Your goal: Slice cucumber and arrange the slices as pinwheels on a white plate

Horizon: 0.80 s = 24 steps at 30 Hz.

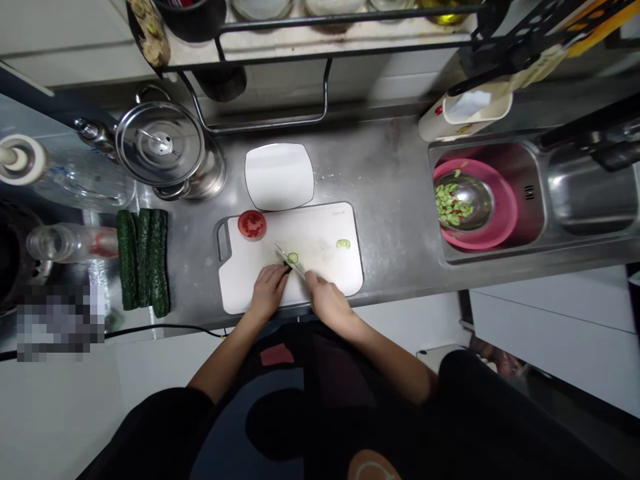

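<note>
A faint grey mark is showing near the far right corner of the white cutting board (310, 230), too small to be read. The right hand (327, 301) is closing fully around the handle of a knife (281, 251). The handle is hiding inside the fist, and the thin blade is pointing away and leftward across a cucumber stub (293, 258). The left hand (269, 291) is curling, its bent fingertips pinching the dark green near end of the stub, which is lying at the middle of the board just beyond both hands. A cucumber slice (343, 244) is lying apart to the right on the board, and a tomato half (252, 225) is resting cut side up at its far left corner. A white plate (279, 176) is sitting just beyond the board on the steel table (390, 200). Whole cucumbers (143, 263) are lying side by side well to the left, near a lidded steel pot (161, 143). In the sink (530, 243), a steel bowl (480, 200) of chopped green pieces is sitting inside a pink basin (503, 220).
</note>
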Available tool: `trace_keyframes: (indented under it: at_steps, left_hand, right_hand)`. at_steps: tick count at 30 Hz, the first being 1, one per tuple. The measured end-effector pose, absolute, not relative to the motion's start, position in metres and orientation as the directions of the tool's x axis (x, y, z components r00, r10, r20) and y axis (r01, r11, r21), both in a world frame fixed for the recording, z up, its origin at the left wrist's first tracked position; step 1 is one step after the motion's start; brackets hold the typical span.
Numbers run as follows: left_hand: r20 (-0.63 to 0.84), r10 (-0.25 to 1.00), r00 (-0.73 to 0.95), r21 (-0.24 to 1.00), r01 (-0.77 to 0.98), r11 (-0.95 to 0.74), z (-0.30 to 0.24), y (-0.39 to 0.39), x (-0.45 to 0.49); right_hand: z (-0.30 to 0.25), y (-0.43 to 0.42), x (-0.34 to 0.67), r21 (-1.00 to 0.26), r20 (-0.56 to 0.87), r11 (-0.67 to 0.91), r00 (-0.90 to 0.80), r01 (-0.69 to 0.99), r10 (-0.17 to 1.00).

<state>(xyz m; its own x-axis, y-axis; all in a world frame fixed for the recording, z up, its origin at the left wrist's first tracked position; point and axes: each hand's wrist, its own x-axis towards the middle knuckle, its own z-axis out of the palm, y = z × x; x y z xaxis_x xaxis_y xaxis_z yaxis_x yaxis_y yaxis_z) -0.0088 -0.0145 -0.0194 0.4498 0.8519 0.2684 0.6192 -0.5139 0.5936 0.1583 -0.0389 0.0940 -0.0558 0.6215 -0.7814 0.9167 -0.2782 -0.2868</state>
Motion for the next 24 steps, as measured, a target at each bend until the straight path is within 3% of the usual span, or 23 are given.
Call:
trace_keyframes:
  at_steps: [13, 24]
  left_hand:
    - [0.185, 0.875, 0.447, 0.630, 0.630, -0.454, -0.020, -0.014, -0.010]
    - [0.232, 0.865, 0.446, 0.614, 0.622, -0.486, -0.019, -0.014, -0.009]
  right_hand:
    - [0.110, -0.057, 0.162, -0.266, -0.831, -0.284, -0.069, 0.921, 0.552]
    - [0.111, -0.058, 0.160, -0.259, -0.833, -0.281, -0.066, 0.924, 0.550]
